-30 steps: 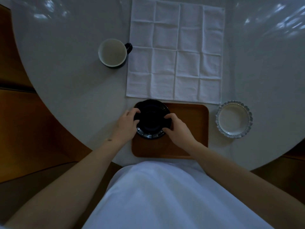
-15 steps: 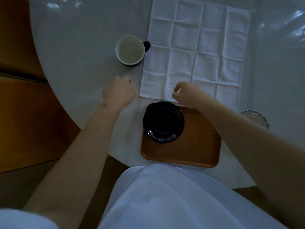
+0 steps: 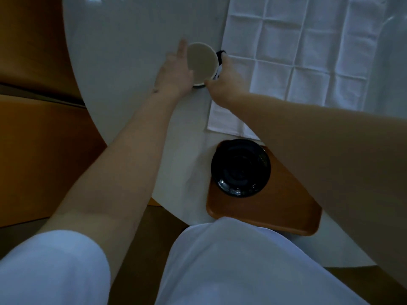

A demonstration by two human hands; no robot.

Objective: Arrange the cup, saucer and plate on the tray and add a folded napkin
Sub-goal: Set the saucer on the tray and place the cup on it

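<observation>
The cup (image 3: 201, 60), dark outside and pale inside, stands on the white table (image 3: 132, 51) just left of the unfolded white napkin (image 3: 308, 51). My left hand (image 3: 176, 71) wraps its left side with the fingers stretched along the wall. My right hand (image 3: 224, 84) grips the right side at the dark handle, thumb on the near rim. The black saucer (image 3: 240, 168) sits on the far left corner of the brown wooden tray (image 3: 264, 210) near me. My right forearm hides the tray's right part. The plate is out of view.
The round table's curved edge runs down the left, with brown wooden flooring (image 3: 33, 139) beyond it. The tray lies at the table's near edge, against my white clothing (image 3: 242, 260). The napkin's near left corner almost reaches the tray.
Both hands left the saucer on the tray and reached forward to the cup, now closing on its two sides. The view has swung left, and the small glass plate has left the frame.
</observation>
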